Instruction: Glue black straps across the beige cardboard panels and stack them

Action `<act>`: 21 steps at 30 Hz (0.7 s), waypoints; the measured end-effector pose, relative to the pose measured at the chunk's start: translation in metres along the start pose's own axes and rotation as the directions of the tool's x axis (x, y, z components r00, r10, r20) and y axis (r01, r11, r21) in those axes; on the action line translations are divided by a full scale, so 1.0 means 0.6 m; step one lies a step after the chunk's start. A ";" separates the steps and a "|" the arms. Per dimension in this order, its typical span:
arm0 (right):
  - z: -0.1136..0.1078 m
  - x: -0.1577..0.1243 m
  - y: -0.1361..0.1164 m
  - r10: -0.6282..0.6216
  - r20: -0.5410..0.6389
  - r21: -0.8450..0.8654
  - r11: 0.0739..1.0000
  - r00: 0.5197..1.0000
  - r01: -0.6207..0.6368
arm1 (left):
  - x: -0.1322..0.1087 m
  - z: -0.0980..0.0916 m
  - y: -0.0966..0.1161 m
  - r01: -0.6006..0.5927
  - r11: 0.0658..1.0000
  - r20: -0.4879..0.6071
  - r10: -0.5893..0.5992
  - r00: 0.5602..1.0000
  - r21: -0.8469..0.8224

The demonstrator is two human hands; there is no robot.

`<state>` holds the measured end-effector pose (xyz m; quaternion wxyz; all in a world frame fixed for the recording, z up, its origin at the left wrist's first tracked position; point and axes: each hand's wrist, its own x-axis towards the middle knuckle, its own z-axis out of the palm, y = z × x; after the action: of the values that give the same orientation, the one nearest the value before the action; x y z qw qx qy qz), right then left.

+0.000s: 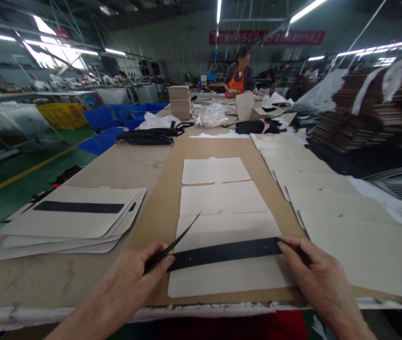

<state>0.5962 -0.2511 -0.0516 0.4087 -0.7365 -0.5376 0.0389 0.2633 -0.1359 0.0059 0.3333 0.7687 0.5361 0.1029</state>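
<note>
A black strip [225, 252] with small holes is stretched between my hands over the nearest beige board [229, 278]. My left hand [140, 271] pinches its left end and also grips a thin dark piece [183, 234] that points up and away, perhaps more strips seen edge-on. At the strip's other end, my right hand [316, 264] closes finger and thumb on the corner. Beyond lie two more boards, a middle one [218, 196] and a far one [215, 171], in a partly overlapping row.
To the left is a pile of boards [70, 224], its top one bearing a black strip [79, 207]. Overlapping boards [360, 250] cover the table's right side. Black bundles [147, 136], a board stack [180, 101] and plastic bags stand farther back. A person in an orange apron [236, 85] works at the far end.
</note>
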 end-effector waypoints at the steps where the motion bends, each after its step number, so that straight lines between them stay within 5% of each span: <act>1: 0.007 0.004 0.000 0.008 -0.009 -0.001 1.000 1.000 -0.008 | 0.009 0.004 0.003 -0.009 0.999 -0.038 0.010 0.999 0.049; 7: 0.030 0.007 0.008 0.055 -0.017 -0.021 0.998 0.998 -0.056 | 0.034 0.027 -0.002 -0.020 0.990 -0.065 0.029 0.997 0.139; 21: 0.042 0.004 0.018 0.043 -0.029 -0.128 0.991 0.999 -0.047 | 0.056 0.048 -0.012 0.023 0.998 -0.080 -0.018 0.997 0.062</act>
<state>0.5925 -0.2360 -0.0745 0.3666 -0.7736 -0.5168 0.0035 0.2863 -0.1163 -0.0272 0.2882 0.7686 0.5599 0.1129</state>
